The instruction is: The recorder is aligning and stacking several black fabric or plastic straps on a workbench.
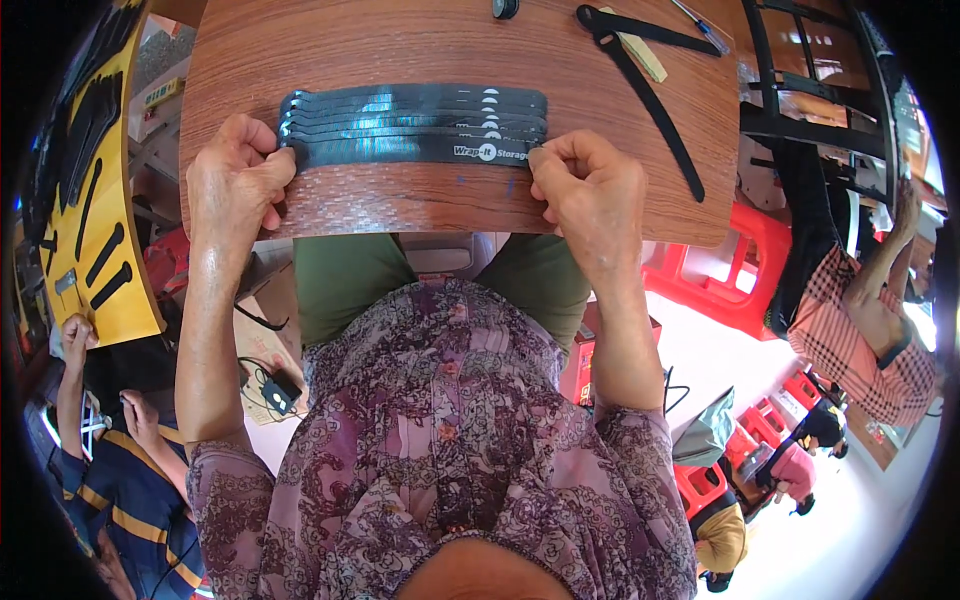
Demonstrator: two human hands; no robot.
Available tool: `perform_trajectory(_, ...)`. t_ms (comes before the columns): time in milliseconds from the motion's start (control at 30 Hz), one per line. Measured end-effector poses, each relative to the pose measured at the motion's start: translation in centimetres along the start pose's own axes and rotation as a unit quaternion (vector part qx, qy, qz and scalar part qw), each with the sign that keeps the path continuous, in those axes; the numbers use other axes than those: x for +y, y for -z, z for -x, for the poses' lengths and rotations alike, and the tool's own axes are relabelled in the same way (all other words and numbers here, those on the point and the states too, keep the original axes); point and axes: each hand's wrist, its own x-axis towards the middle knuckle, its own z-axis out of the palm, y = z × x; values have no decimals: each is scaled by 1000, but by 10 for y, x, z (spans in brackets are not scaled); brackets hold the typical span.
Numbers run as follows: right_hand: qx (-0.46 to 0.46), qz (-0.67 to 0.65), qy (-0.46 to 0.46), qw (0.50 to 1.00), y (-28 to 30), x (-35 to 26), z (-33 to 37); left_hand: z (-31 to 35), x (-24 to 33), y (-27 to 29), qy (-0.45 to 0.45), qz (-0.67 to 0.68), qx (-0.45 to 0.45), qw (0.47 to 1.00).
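Several long, flat, dark glossy strips with white print [400, 105] lie overlapped in a fanned row on the wooden table in front of me. At the left end of the nearest strip [380, 150], my left hand [235, 170] pinches its corner between thumb and fingers. The opposite end is pinched by my right hand [592, 185], the fingers curled under the thumb. That strip lies close to the table's near edge and spans the gap between both hands. Whether the strips are card or plastic, I cannot tell.
Two black straps with looped ends [655, 110], a yellowish stick [643, 58] and a pen [705, 30] lie at the table's far right. A small black round item [505, 8] sits at the far edge. Co-workers sit at both sides; a red stool [735, 270] stands right.
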Motion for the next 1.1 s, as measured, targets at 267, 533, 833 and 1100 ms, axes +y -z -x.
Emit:
perform_trajectory(267,-18,-3,-11,1000,-1,3,0,1,1,0,0,-9,1,1000)
perform_trajectory(533,-3,6,-17,1000,-1,-2,0,1,0,-1,-4,-5,6,1000)
perform_trajectory(833,-1,21,-9,1000,-1,-2,-1,0,2,-1,-2,8,1,1000)
perform_trajectory(1100,-2,53,4,999,0,-4,-3,1,6,1,1,-10,-1,1000)
